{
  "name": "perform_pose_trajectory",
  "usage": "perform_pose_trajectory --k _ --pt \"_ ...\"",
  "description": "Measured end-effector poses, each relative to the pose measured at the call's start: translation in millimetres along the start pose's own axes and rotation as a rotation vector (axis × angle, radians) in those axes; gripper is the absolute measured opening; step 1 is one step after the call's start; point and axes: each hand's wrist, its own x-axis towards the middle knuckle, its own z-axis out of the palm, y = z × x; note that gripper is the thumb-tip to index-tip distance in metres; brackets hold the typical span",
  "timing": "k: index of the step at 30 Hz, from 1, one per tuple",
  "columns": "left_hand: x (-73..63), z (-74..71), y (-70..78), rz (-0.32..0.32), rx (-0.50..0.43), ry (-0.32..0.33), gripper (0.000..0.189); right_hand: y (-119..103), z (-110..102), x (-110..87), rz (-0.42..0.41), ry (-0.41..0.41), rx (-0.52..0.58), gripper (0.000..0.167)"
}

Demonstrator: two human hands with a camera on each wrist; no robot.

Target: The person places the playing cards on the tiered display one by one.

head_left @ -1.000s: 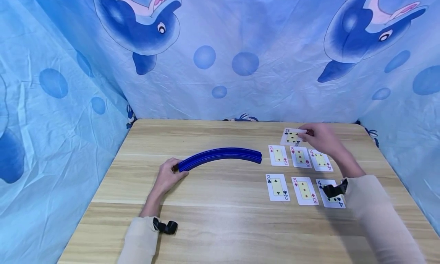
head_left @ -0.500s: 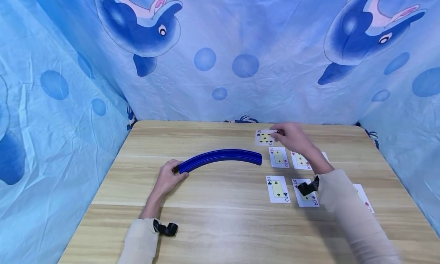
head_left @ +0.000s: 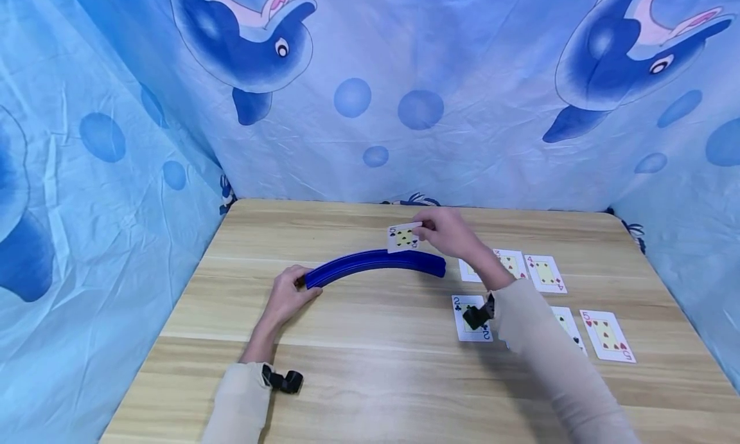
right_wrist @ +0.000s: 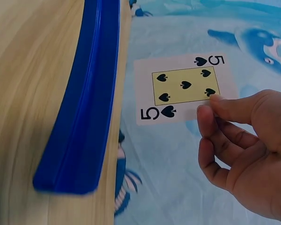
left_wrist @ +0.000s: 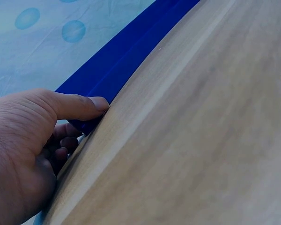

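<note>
A curved blue card holder (head_left: pixel 376 260) with grooves along its length stands on the wooden table. My left hand (head_left: pixel 286 294) grips its left end, the thumb on the near side, as the left wrist view shows with the blue holder (left_wrist: pixel 117 61) running away from the thumb. In my right hand (head_left: pixel 453 232) a five of spades (head_left: pixel 403 238) is pinched by its right edge between thumb and fingers. The card is raised behind the holder's middle, face toward me. Seen from the right wrist, the five of spades (right_wrist: pixel 185 86) is apart from the blue holder (right_wrist: pixel 84 108).
Two rows of face-up playing cards lie on the right, partly hidden by my right arm. A four of diamonds (head_left: pixel 545 274) is in the far row; a two of clubs (head_left: pixel 462 328) and a five of hearts (head_left: pixel 607 337) are in the near row. A blue dolphin curtain (head_left: pixel 416 155) borders the table (head_left: pixel 370 380).
My right hand has carried the five of spades leftward, from behind the far row of cards to behind the blue holder. The left hand keeps its grip in place.
</note>
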Motion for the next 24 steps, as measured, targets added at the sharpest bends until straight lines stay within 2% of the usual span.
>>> perform_pose_trajectory --k 9,17,24 --pt "0.4 -0.2 1.0 -0.007 -0.012 -0.004 0.036 -23.5 26.2 22.1 -0.069 -0.014 0.045 0.018" --pt "0.9 0.1 1.1 -0.015 -0.013 -0.004 0.036 -38.5 48.2 40.5 -0.048 -0.058 0.111 0.022" --pt "1.0 1.3 0.3 -0.024 -0.01 -0.006 0.035 -49.1 64.6 52.1 -0.054 -0.09 0.154 0.019"
